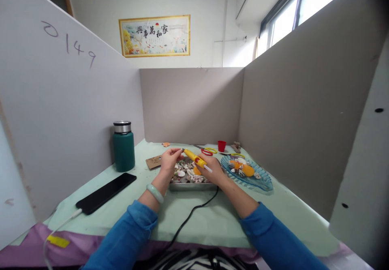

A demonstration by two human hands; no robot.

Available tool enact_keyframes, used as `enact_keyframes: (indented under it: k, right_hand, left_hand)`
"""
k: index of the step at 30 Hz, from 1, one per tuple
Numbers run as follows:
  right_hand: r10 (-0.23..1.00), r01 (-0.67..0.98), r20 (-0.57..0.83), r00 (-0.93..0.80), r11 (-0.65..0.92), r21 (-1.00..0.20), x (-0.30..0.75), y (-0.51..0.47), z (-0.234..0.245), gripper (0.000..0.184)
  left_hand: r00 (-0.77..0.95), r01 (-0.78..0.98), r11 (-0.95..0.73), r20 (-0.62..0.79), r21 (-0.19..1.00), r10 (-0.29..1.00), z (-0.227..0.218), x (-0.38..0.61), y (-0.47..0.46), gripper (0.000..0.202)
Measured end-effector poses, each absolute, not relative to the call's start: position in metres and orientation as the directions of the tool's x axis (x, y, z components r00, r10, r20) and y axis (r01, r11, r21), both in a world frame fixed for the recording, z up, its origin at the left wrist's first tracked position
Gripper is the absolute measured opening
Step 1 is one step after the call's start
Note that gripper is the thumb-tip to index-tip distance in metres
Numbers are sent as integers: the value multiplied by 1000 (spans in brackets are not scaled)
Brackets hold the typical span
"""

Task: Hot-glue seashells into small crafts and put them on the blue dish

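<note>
My right hand is wrapped round a yellow glue gun whose nozzle points left, toward my left hand. My left hand pinches something small at the nozzle tip; I cannot make out what it is. Both hands hover over a metal tray filled with several seashells. The gun's black cord runs back across the table toward me. A pale green bangle is on my left wrist.
A blue glass dish with shells and orange pieces lies right of the tray. Scissors, a small red cup, a brown card, a green flask and a black phone on a charging cable are on the table. Partition walls enclose three sides.
</note>
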State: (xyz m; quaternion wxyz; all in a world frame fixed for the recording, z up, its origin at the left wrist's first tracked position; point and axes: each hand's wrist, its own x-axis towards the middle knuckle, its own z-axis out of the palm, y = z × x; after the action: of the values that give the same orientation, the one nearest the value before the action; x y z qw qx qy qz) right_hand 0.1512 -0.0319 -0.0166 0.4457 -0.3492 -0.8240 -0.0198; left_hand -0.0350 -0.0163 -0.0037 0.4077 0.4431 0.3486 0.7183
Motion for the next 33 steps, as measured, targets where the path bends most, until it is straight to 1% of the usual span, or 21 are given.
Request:
enact_keyframes:
  k: [15,23,28,33]
  right_hand:
    - [558,652,763,-326,717,-246,152,-30,-17,7]
    - [554,645,760,-341,726,-240,151,-30,-19,7]
    - [536,599,749,-390,765,-236,152,-35,-15,5]
    - [536,603,741,-404,765,-224,153,-35,-15,7]
  left_hand:
    - [-272,-297,-420,346,858,898,-5,-36,-16,41]
    - [-254,-292,-413,346,863,903,-7,-37,-14,41]
    - [-262,-293,-418,349,860,900,-8,-36,-14,39]
    - [-255,-299,-426,358,854,898,-9,-37,-12,39]
